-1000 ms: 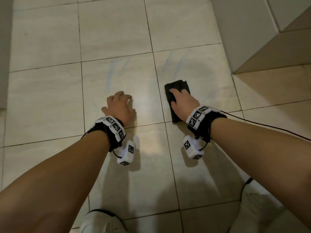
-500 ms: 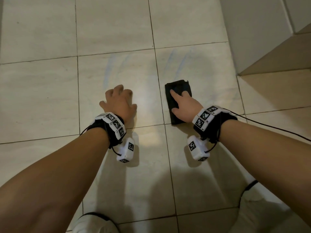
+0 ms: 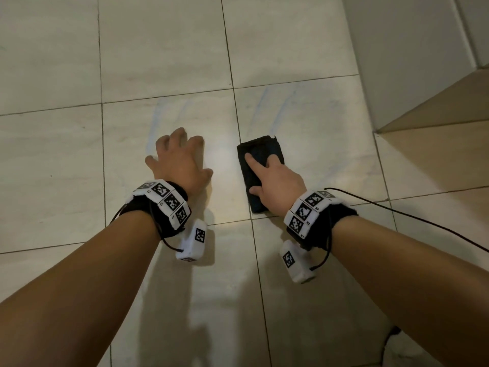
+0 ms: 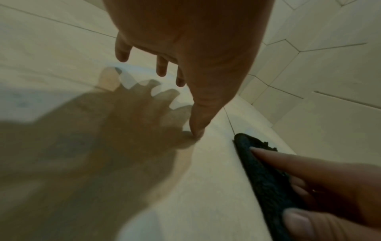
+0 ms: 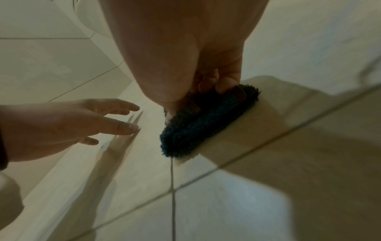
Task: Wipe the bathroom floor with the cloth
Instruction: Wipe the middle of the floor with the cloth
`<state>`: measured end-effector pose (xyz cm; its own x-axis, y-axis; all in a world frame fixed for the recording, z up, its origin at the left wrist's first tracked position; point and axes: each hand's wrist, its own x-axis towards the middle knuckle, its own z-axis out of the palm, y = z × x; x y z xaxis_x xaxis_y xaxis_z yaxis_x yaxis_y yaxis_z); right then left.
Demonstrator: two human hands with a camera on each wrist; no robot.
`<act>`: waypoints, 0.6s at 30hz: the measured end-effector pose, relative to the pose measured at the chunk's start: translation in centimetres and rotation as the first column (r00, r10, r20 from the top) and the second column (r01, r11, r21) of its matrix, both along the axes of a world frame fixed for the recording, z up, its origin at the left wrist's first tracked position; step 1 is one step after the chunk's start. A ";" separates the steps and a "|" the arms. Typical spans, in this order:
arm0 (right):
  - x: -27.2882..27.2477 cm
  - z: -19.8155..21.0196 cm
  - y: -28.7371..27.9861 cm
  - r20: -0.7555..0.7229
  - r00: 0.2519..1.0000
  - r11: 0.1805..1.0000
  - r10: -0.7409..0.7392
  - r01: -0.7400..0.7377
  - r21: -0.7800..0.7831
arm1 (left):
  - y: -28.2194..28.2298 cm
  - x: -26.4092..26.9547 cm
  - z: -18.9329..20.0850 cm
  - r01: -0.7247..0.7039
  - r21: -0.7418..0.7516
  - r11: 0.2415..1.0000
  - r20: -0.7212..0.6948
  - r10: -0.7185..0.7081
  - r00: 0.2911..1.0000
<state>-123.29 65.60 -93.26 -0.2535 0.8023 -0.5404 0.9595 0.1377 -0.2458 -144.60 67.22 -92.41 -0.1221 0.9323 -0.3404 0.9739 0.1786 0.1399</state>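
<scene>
A dark folded cloth (image 3: 264, 147) (image 4: 261, 176) (image 5: 198, 128) lies on the pale tiled floor (image 3: 158, 49), just right of a grout line. My right hand (image 3: 267, 176) (image 5: 175, 48) sits on top of it. The index finger lies straight along the cloth, the other fingers curl onto its far edge and the thumb presses its near left side. My left hand (image 3: 180, 160) (image 4: 195, 48) holds nothing. Its spread, slightly bent fingers touch the bare tile a hand's width left of the cloth.
A white wall corner (image 3: 397, 62) rises at the upper right, with a brownish floor strip (image 3: 449, 102) beyond it. A thin black cable (image 3: 423, 221) trails right from my right wrist. Faint bluish streaks (image 3: 264, 102) mark the tiles ahead of the hands.
The right index finger has straightened out along the cloth. The cloth stays at the same grout line. The left hand has spread its fingers a little wider on the tile.
</scene>
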 end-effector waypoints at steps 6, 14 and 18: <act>-1.3 0.0 4.0 0.014 1.000 1.000 -0.009 0.009 -0.001 | 2.4 0.8 0.3 -0.041 -0.057 0.997 0.013 0.042 0.999; -1.8 0.0 9.9 -0.007 0.997 0.997 -0.070 0.071 0.032 | 3.2 1.4 0.7 -0.065 -0.081 0.995 -0.007 0.065 0.998; -1.5 -0.1 12.3 -0.045 0.993 0.994 -0.108 0.108 -0.002 | 3.4 1.0 1.1 -0.036 -0.093 0.995 -0.037 0.033 0.999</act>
